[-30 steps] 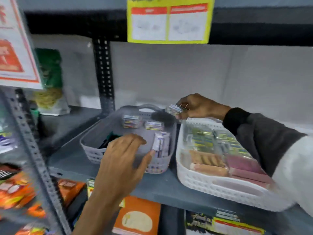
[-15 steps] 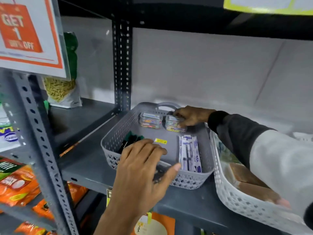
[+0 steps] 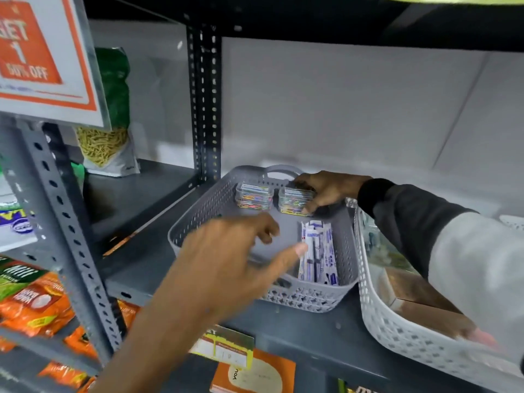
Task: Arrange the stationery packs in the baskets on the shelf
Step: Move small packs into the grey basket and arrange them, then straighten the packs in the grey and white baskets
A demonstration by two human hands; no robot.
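Observation:
A grey perforated basket [image 3: 198,217] stands on the grey shelf [image 3: 297,333]. At its back sit two clear boxes of coloured paper clips: the left box [image 3: 253,196] and the right box [image 3: 293,200]. My right hand [image 3: 326,190] grips the right box from behind and beside it. A white-and-blue pen pack [image 3: 319,252] lies along the basket's right side. My left hand [image 3: 235,265] hovers over the basket's front, fingers spread, holding nothing, its thumb tip near the pen pack. A white basket [image 3: 397,333] at the right holds brown packs [image 3: 408,290].
A perforated steel upright [image 3: 205,103] rises behind the grey basket, another [image 3: 65,231] at the front left. A noodle bag [image 3: 106,143] stands on the left shelf. A sale sign [image 3: 42,58] hangs upper left. Orange snack packs [image 3: 37,302] fill the lower left shelf.
My left hand has lifted from the basket's front rim and moved inward over the basket. My right hand stays on the right clip box at the back.

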